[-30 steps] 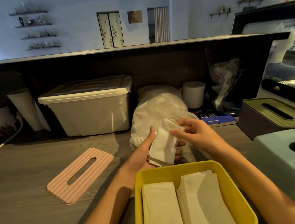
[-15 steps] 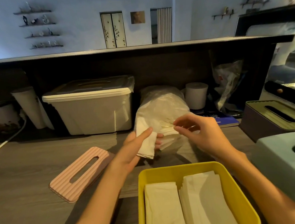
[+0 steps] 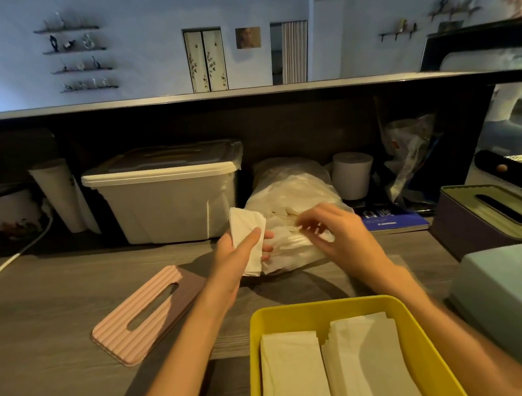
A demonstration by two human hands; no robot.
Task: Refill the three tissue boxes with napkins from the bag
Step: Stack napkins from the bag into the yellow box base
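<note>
A clear plastic bag (image 3: 290,192) of white napkins lies on the wooden counter behind my hands. My left hand (image 3: 242,255) holds a small stack of folded napkins (image 3: 247,233) upright beside the bag's mouth. My right hand (image 3: 334,232) reaches into the bag's open end, fingers curled among the napkins there; what they grip is blurred. In front, the open yellow tissue box (image 3: 421,347) holds two stacks of napkins. Its pink ribbed lid (image 3: 147,313) lies to the left. A pale green tissue box (image 3: 511,297) and a dark box with an olive lid (image 3: 492,214) stand at the right.
A lidded white storage bin (image 3: 166,199) stands behind the lid. A paper roll (image 3: 353,173), a blue booklet (image 3: 392,220) and a crumpled plastic bag (image 3: 409,151) sit at the back right. A white cable (image 3: 14,258) crosses the far left.
My left hand has carried its napkins left and tilted them upright. My right hand let go of that stack and moved forward into the bag's opening.
</note>
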